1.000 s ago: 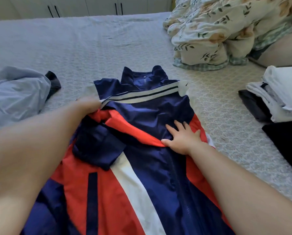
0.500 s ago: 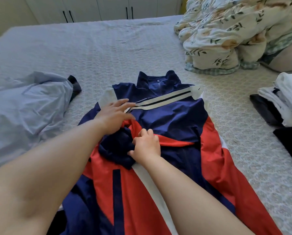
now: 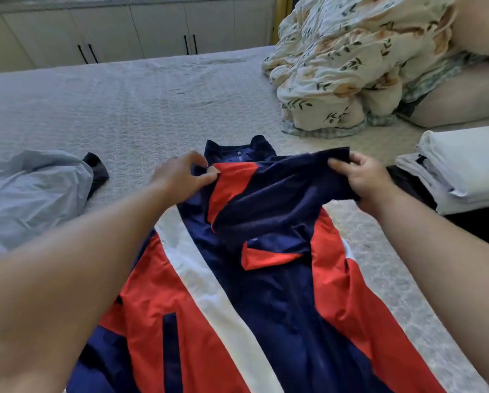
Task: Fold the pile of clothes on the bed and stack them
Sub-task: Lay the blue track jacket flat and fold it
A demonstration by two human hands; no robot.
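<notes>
Here the left hand [image 3: 181, 174] pinches a fold of the jacket [image 3: 266, 279] near its collar, and the right hand [image 3: 362, 177] grips the navy sleeve end, fingers curled round the cloth. The jacket, navy, red and white, lies flat on the bed [image 3: 124, 109]; its lower part is cut off by the frame edge. At the left lies a grey garment [image 3: 30, 191], partly out of view. At the right, the folded stack [image 3: 462, 171] is also cut off.

A floral duvet [image 3: 351, 66] lies bunched at the bed's far right corner — behind it, white cabinets [image 3: 141, 32] with dark handles
</notes>
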